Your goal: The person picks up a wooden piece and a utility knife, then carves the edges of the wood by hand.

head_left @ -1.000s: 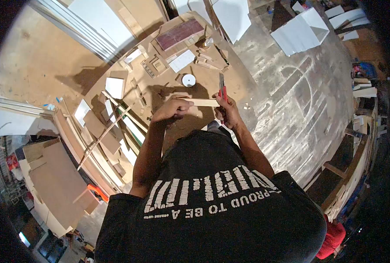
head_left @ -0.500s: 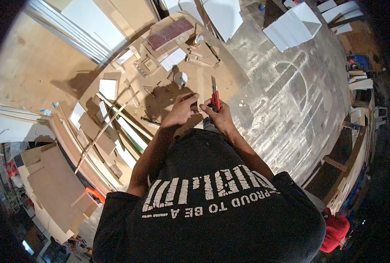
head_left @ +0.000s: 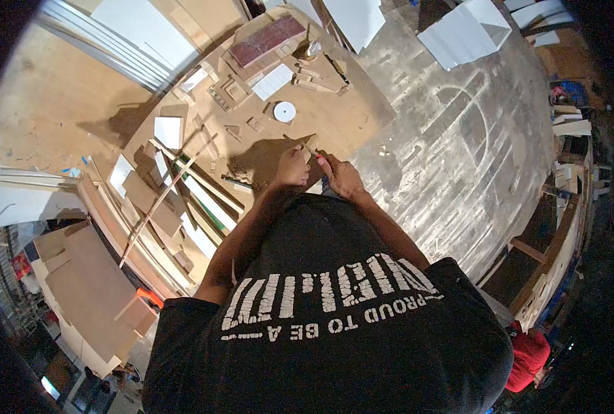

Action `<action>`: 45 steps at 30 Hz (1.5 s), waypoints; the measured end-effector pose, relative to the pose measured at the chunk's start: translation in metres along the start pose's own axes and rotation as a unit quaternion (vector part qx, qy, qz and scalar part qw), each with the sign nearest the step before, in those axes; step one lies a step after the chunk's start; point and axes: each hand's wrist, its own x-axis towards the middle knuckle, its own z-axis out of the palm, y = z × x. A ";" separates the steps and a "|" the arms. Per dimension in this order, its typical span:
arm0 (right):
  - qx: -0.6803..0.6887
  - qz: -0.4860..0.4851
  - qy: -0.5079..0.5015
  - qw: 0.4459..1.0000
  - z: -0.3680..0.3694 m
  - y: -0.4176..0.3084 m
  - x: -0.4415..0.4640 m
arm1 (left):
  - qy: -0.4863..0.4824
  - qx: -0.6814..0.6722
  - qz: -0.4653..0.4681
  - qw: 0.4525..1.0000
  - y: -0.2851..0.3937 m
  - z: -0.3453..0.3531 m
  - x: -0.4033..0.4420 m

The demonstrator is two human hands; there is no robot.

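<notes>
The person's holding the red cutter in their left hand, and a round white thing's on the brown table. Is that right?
Not the left hand: the head view shows the red cutter in the right hand. The round white thing is on the brown table, as you said.

The bare left forearm (head_left: 241, 233) and bare right forearm (head_left: 394, 228) slant upward and inward; just above the frame's centre, the bare left hand (head_left: 292, 168) and bare right hand (head_left: 343, 179) are close together, fingers curled.
</notes>
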 end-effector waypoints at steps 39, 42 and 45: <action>-0.126 0.041 0.041 0.990 0.009 0.006 0.011 | 0.006 0.289 0.256 0.922 -0.026 -0.010 0.031; -0.121 0.033 0.055 0.991 0.012 0.002 0.014 | -0.037 0.327 0.245 0.912 -0.004 -0.017 0.010; -0.137 0.075 0.052 0.986 0.004 0.014 0.027 | -0.028 0.293 0.263 0.919 -0.022 -0.015 0.021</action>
